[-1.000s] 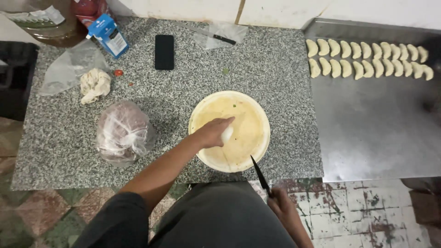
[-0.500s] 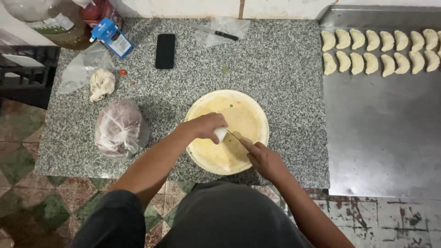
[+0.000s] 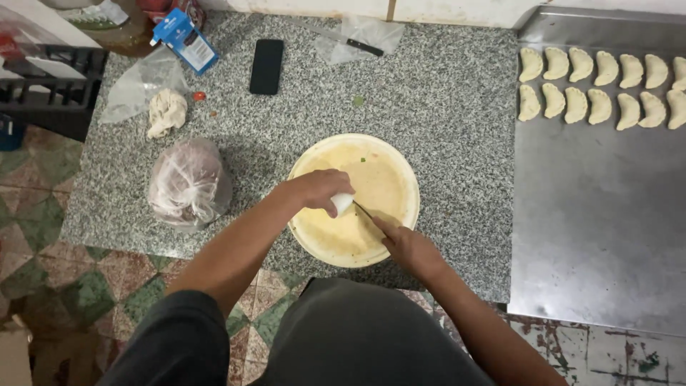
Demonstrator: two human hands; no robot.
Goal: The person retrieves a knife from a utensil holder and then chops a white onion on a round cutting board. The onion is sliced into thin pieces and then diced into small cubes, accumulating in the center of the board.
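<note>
On the round board, the left hand is closed on a white dough piece. From five o'clock, the right hand grips a knife, its tip touching the dough.

A speckled grey granite counter carries a round pale cutting board near its front edge, a tied plastic bag, a lump of dough, a black phone and a blue carton. Just beside it on the right, a steel tray bears two rows of folded dumplings.
</note>
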